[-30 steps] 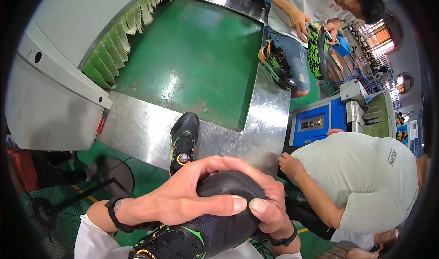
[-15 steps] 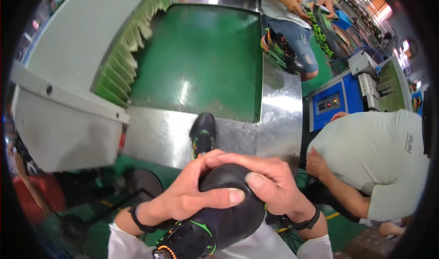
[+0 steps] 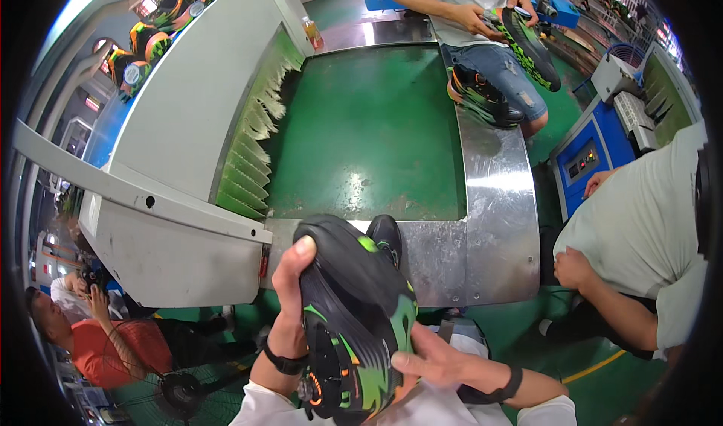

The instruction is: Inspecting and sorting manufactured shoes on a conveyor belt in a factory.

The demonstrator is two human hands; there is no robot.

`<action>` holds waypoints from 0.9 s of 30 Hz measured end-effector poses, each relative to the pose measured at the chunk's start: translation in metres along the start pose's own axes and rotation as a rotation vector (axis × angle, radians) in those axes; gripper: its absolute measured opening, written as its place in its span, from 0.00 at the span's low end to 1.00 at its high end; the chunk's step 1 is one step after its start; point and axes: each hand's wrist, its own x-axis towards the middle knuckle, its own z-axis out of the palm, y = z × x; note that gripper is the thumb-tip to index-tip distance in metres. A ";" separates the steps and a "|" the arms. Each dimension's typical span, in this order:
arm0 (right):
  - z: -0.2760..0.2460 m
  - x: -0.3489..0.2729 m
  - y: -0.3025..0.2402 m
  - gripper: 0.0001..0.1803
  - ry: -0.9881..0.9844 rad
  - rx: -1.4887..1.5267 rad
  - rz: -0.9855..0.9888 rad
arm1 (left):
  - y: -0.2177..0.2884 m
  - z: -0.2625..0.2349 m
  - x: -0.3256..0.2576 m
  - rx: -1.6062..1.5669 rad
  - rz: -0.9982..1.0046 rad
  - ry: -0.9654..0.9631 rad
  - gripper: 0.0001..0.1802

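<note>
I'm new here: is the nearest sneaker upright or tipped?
Tipped: the sneaker, between left hand and right hand, shows the camera its patterned side.

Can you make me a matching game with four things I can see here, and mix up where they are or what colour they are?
Things:
1. Nearest shoe
2. Fringe
3. Fan
4. Shorts

Clues:
A. At the bottom left of the picture
B. Blue
C. Held between the left hand and right hand
D. Hanging along the grey machine

Right pairs: 1-C, 2-D, 3-A, 4-B
</note>
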 end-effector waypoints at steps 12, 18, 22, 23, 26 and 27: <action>-0.014 0.001 -0.002 0.33 0.067 -0.194 -0.136 | -0.044 -0.014 -0.042 0.105 -0.127 0.007 0.40; -0.009 0.017 -0.005 0.38 0.094 -0.362 0.017 | -0.040 -0.021 -0.052 0.063 -0.126 0.119 0.39; -0.002 0.027 -0.015 0.36 0.174 -0.315 -0.076 | -0.037 -0.017 -0.056 -0.023 -0.132 0.136 0.34; -0.001 0.030 -0.019 0.35 0.194 -0.347 -0.040 | -0.036 -0.016 -0.056 -0.006 -0.139 0.119 0.34; 0.002 0.034 -0.026 0.32 0.257 -0.385 -0.005 | -0.036 -0.015 -0.057 -0.072 -0.134 0.209 0.32; 0.004 0.034 -0.026 0.31 0.269 -0.402 0.004 | -0.036 -0.015 -0.056 -0.056 -0.117 0.213 0.32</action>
